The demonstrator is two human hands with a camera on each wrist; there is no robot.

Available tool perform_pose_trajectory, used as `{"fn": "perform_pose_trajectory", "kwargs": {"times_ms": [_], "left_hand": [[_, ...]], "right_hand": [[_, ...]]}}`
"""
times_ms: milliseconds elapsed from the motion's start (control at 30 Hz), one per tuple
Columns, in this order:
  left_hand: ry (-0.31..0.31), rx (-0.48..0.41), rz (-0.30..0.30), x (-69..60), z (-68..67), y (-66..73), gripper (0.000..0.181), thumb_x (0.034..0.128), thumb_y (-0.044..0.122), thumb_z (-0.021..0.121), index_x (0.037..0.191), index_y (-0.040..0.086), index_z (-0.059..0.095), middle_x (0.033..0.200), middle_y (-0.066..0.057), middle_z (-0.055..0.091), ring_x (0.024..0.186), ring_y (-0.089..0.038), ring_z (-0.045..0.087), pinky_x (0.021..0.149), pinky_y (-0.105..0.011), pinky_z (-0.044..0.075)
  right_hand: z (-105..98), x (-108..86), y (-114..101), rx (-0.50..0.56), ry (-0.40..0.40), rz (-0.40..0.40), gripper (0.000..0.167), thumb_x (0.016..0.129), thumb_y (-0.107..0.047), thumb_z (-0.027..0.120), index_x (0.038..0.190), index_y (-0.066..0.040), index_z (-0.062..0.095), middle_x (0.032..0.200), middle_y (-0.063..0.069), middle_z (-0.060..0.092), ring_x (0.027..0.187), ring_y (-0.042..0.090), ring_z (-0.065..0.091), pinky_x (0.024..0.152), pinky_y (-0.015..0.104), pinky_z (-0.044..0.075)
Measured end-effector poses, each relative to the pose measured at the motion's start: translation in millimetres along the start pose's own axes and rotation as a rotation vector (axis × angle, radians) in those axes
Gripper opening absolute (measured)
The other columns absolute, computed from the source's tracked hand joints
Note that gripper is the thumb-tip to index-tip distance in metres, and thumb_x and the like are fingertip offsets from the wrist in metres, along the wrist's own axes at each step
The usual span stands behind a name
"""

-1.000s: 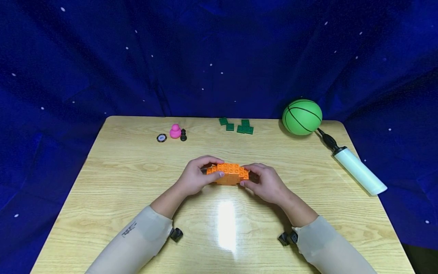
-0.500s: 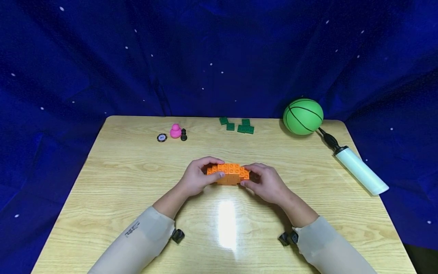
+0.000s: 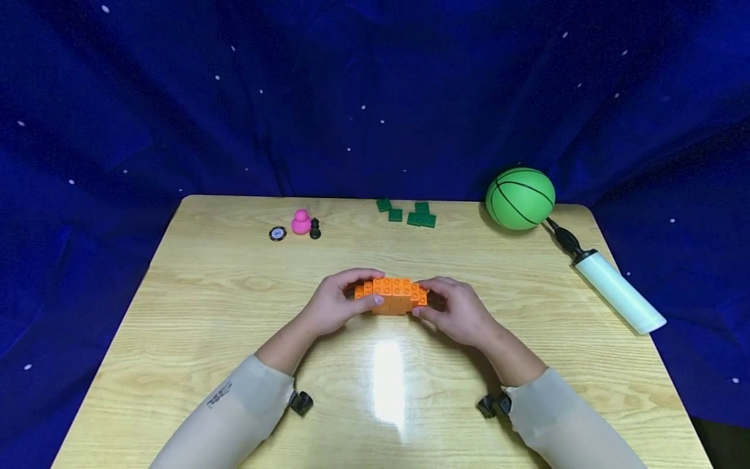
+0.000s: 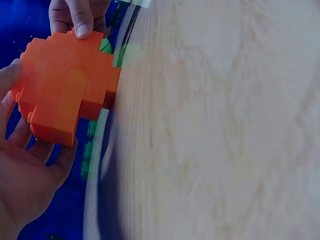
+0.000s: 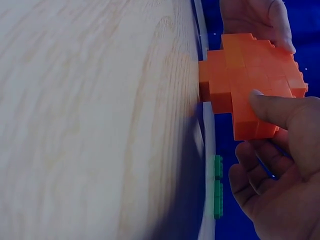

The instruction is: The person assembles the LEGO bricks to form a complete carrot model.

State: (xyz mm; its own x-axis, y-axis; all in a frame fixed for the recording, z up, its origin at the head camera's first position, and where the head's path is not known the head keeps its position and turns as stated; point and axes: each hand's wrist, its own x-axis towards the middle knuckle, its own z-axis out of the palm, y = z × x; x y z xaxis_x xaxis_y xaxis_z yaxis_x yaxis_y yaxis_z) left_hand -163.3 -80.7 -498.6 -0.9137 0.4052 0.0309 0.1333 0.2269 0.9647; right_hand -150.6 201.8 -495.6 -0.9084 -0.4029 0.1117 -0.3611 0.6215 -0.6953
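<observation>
Both hands hold one stepped block made of orange toy building bricks, studs up, at the middle of the table. My left hand grips its left side, thumb on the near face and fingers behind. On the right side my right hand pinches the lower end step between thumb and fingers. In the left wrist view the flat face of the orange brick block shows with its seams. The right wrist view has the right thumb pressed on the orange brick block, the other fingers curled beneath. Its far side is hidden in the head view.
Several green bricks lie at the table's back edge. Left of them are a pink duck-like toy, a black chess pawn and a poker chip. A green ball and a hand pump are at the right.
</observation>
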Motion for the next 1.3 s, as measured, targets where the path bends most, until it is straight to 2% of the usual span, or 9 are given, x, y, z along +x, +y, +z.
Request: {"fn": "perform_pose_trajectory", "kwargs": {"times_ms": [167, 300, 467, 667, 833, 1067, 1300], "left_hand": [[-0.012, 0.057, -0.039, -1.3, -3.2, -2.0, 0.054, 0.0869, 0.030, 0.087, 0.137, 0.026, 0.068, 0.136, 0.008, 0.065, 0.125, -0.017, 0.060, 0.108, -0.043, 0.047], [-0.014, 0.087, -0.059, -2.6, -5.5, -7.2, 0.054, 0.0855, 0.024, 0.088, 0.135, 0.021, 0.068, 0.138, 0.004, 0.065, 0.124, -0.020, 0.062, 0.104, -0.041, 0.051], [-0.016, 0.074, -0.077, -4.5, -6.9, -12.9, 0.051, 0.0857, 0.019, 0.088, 0.133, 0.015, 0.069, 0.132, -0.005, 0.067, 0.115, -0.022, 0.068, 0.095, -0.035, 0.057], [-0.021, 0.046, -0.093, -6.0, -6.9, -13.1, 0.047, 0.0867, 0.014, 0.086, 0.131, 0.011, 0.070, 0.127, -0.010, 0.068, 0.105, -0.022, 0.072, 0.085, -0.031, 0.060], [-0.019, 0.065, -0.102, -5.5, -8.0, -12.3, 0.048, 0.0861, 0.017, 0.087, 0.131, 0.014, 0.071, 0.127, -0.008, 0.069, 0.104, -0.020, 0.072, 0.085, -0.031, 0.060], [-0.017, 0.116, -0.112, -4.4, -8.7, -11.8, 0.048, 0.0859, 0.021, 0.088, 0.131, 0.016, 0.071, 0.123, -0.004, 0.071, 0.105, -0.017, 0.070, 0.088, -0.033, 0.059], [-0.015, 0.105, -0.132, -5.2, -8.4, -10.7, 0.049, 0.0856, 0.021, 0.088, 0.131, 0.015, 0.071, 0.116, -0.004, 0.074, 0.098, -0.017, 0.072, 0.083, -0.033, 0.060]], "right_hand": [[-1.0, 1.0, 0.9, 0.005, -0.018, 0.033, 0.045, 0.089, -0.020, 0.084, 0.130, -0.008, 0.070, 0.127, 0.007, 0.070, 0.120, 0.027, 0.065, 0.102, 0.047, 0.053], [-2.6, 1.3, 1.7, 0.006, -0.023, 0.029, 0.047, 0.089, -0.021, 0.085, 0.131, -0.008, 0.070, 0.129, 0.007, 0.070, 0.121, 0.026, 0.065, 0.102, 0.047, 0.052], [-3.3, 3.1, 2.7, 0.006, -0.019, -0.016, 0.048, 0.089, -0.020, 0.085, 0.131, -0.006, 0.070, 0.128, 0.008, 0.070, 0.118, 0.027, 0.066, 0.100, 0.048, 0.054], [-6.3, 5.6, 5.5, 0.007, -0.061, -0.028, 0.049, 0.089, -0.021, 0.084, 0.133, -0.006, 0.069, 0.128, 0.008, 0.071, 0.117, 0.026, 0.066, 0.098, 0.048, 0.054], [-12.4, 9.1, 10.5, 0.017, -0.120, -0.006, 0.053, 0.086, -0.021, 0.087, 0.134, -0.008, 0.068, 0.129, 0.007, 0.070, 0.120, 0.026, 0.065, 0.103, 0.049, 0.051], [-21.6, 14.1, 18.3, 0.074, -0.227, 0.023, 0.057, 0.086, -0.008, 0.085, 0.139, -0.005, 0.064, 0.134, 0.013, 0.067, 0.121, 0.028, 0.065, 0.099, 0.046, 0.054], [-21.9, 19.9, 26.4, 0.070, -0.242, 0.017, 0.050, 0.090, -0.003, 0.078, 0.138, -0.005, 0.064, 0.134, 0.015, 0.067, 0.123, 0.031, 0.064, 0.102, 0.045, 0.053]]}}
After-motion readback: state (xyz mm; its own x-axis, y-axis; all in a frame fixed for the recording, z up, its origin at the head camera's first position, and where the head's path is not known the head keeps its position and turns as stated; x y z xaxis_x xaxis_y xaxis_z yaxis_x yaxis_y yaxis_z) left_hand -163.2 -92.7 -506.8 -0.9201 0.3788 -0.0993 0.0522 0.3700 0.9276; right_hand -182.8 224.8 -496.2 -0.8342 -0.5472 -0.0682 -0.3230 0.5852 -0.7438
